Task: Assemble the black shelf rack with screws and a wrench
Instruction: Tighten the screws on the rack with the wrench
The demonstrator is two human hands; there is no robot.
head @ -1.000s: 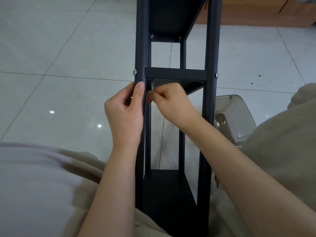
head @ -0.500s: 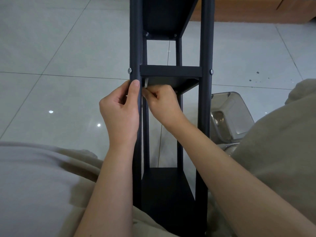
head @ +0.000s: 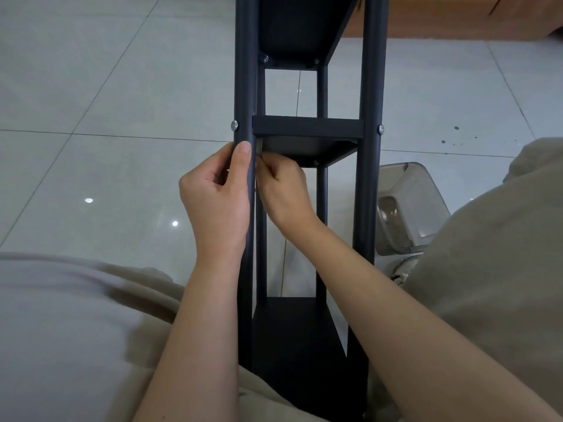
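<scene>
A: Where is the black shelf rack (head: 307, 127)?
B: It lies lengthwise. The near end is on the person's lap (head: 502, 239) and the far end runs out over the tiled floor (head: 106, 117).
A: Left hand (head: 216, 202)?
B: Wrapped round the left post (head: 242, 71), fingers curled behind it. The thumb lies flat along the front, just below a silver screw head (head: 234, 125).
A: Right hand (head: 283, 190)?
B: Reaches in between the posts. Its fingertips are pinched together on a flat grey wrench (head: 259, 146), of which only the tip shows, tucked under the middle shelf (head: 307, 147) against the left post.
A: Other hardware?
B: A matching screw head (head: 380, 128) on the right post.
A: Surroundings?
B: A clear plastic container (head: 408, 208) on the floor, just right of the rack and beside the knee. Wooden furniture (head: 441, 16) at the far right.
</scene>
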